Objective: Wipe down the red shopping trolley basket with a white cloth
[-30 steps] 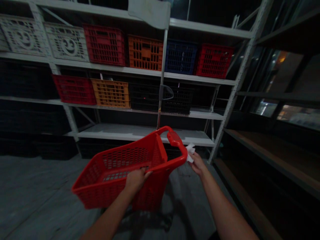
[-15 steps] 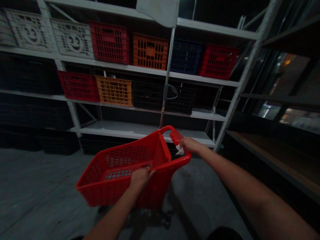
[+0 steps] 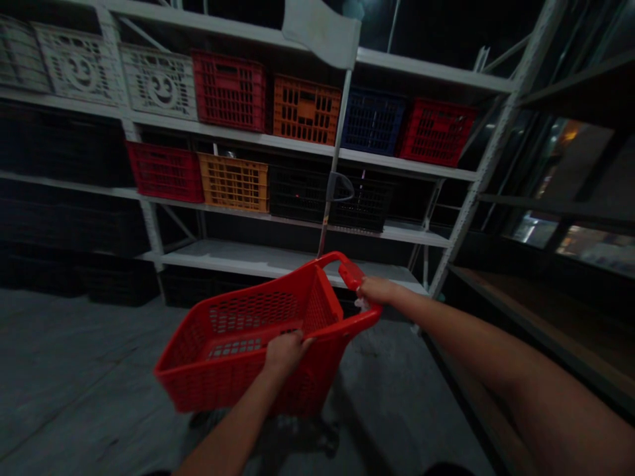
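A red plastic shopping cart (image 3: 213, 390) stands in front of me, its basket toward the left and its handle toward the right. My left hand (image 3: 285, 352) is closed over the near side rim of the basket. At the push handle, my right hand (image 3: 377, 291) is wrapped around the bar beside a red block (image 3: 350, 274) on it. A small whitish scrap (image 3: 362, 304) shows just under my right fingers; what it is, I cannot make out. From behind the handle rises a pole (image 3: 342, 119) bearing a pale flag (image 3: 322, 30).
Behind the cart stands a white metal rack (image 3: 238, 256) with white, red, orange (image 3: 306, 109), yellow (image 3: 235, 184), blue (image 3: 373, 121) and black crates. Dark shelving (image 3: 546, 311) runs along the right. Grey floor (image 3: 64, 377) extends at the left.
The view has shifted slightly, so the rack and crates sit a little lower and further right. Both hands keep their hold on the cart, which looks nearly unmoved.
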Action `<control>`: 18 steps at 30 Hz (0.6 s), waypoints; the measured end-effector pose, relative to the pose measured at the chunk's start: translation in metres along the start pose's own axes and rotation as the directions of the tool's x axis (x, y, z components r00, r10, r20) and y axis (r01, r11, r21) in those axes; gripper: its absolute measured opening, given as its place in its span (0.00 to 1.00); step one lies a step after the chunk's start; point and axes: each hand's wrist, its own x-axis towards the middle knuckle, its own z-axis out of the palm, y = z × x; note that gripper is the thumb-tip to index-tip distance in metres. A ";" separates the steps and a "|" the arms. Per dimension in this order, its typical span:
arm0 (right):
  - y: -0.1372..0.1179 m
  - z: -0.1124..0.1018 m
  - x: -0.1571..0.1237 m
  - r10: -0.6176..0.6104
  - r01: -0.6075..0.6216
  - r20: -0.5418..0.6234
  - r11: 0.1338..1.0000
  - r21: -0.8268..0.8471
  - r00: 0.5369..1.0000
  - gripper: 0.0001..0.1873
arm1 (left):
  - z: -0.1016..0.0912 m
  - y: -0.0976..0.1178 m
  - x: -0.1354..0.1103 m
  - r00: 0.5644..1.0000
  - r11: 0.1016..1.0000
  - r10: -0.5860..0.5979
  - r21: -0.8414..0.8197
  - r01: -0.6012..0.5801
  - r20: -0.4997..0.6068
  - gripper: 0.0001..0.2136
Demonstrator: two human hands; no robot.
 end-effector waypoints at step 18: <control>-0.097 0.044 0.006 -0.089 0.048 0.458 0.994 0.100 0.885 0.18 | 0.001 -0.004 0.008 1.000 0.999 0.014 0.050 -0.014 0.002 0.24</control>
